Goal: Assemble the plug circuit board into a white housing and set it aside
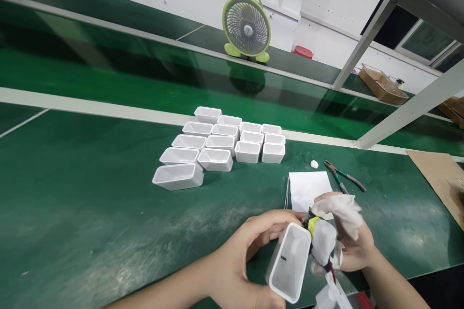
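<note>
My left hand (250, 256) grips a white plastic case (290, 263), its open side turned up toward me and a small slot visible in its floor. Close beside the case, my right hand (353, 246) holds a small electronic assembly (319, 236) with a yellow part, white padding and red and black wires. A crumpled white tissue (342, 212) lies over the right fingers. Below the wires hangs a translucent white plastic piece (331, 294), cut off by the frame's edge. The right fingertips are partly hidden behind the assembly and tissue.
Several white cases (215, 142) stand in rows on the green table (90, 203). A white paper sheet (308, 186), pliers (344, 176) and a small white lump (314, 164) lie beyond my hands. Cardboard (438, 178) is at right; a green fan (247, 26) stands behind.
</note>
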`<state>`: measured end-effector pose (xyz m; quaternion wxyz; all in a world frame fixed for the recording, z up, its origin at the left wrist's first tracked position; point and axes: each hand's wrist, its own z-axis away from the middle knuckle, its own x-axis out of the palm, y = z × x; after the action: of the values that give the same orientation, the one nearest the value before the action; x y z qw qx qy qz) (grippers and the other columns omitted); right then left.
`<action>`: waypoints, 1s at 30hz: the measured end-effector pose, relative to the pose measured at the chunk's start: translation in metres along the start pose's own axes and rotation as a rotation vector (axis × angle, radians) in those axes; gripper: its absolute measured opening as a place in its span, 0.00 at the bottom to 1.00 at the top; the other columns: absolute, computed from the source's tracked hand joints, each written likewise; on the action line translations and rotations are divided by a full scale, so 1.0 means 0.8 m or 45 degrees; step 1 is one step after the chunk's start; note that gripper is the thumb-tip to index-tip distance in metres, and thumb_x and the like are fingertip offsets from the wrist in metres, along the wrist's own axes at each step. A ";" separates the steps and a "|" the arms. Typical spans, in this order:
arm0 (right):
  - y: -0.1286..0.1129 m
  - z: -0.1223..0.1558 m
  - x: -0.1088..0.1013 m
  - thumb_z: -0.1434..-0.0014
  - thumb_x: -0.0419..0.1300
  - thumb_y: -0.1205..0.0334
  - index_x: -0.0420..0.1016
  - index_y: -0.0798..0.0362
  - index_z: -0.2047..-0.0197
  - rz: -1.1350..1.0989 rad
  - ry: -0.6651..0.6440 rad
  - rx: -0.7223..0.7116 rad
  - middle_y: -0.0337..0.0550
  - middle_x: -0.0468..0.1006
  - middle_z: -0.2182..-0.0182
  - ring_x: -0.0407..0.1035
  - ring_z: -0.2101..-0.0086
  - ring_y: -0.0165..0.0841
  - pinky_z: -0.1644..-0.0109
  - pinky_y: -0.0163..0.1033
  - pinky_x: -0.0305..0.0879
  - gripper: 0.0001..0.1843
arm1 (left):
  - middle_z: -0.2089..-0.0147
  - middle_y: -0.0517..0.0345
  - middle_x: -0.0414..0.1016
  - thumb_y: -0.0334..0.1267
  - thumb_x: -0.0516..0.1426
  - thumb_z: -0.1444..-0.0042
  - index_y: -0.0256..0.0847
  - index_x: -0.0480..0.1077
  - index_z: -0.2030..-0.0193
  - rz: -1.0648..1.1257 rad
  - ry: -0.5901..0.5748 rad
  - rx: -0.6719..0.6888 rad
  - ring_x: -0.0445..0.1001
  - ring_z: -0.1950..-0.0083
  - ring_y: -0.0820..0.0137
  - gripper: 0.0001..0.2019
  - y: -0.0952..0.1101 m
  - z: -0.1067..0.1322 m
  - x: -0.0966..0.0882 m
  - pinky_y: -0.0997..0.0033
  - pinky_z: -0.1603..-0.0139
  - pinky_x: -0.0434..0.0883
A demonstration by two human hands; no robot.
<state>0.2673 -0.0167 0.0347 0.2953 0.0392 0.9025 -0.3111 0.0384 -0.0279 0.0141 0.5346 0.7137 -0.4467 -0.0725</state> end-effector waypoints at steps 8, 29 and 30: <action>0.002 -0.005 0.000 0.44 0.65 0.52 0.67 0.52 0.43 0.056 -0.001 -0.145 0.51 0.77 0.62 0.74 0.61 0.42 0.60 0.49 0.75 0.28 | 0.46 0.45 0.69 0.46 0.72 0.57 0.44 0.63 0.39 -0.072 0.025 0.060 0.74 0.46 0.56 0.39 -0.001 0.002 -0.001 0.63 0.45 0.71; -0.003 -0.003 -0.002 0.50 0.70 0.51 0.61 0.51 0.37 -0.075 -0.054 0.059 0.50 0.76 0.59 0.73 0.59 0.42 0.59 0.46 0.74 0.41 | 0.44 0.43 0.70 0.47 0.72 0.57 0.43 0.61 0.38 -0.088 0.046 -0.036 0.74 0.46 0.54 0.40 -0.003 0.006 -0.003 0.60 0.46 0.72; -0.003 -0.003 -0.003 0.50 0.70 0.51 0.60 0.50 0.36 -0.083 -0.053 0.061 0.50 0.77 0.58 0.74 0.58 0.43 0.57 0.47 0.74 0.42 | 0.44 0.43 0.69 0.46 0.72 0.57 0.44 0.61 0.38 -0.094 0.044 -0.028 0.74 0.45 0.54 0.40 -0.004 0.006 -0.004 0.60 0.45 0.71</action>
<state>0.2676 -0.0165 0.0388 0.3027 0.0103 0.8892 -0.3429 0.0354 -0.0290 0.0083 0.5471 0.7249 -0.4099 -0.0847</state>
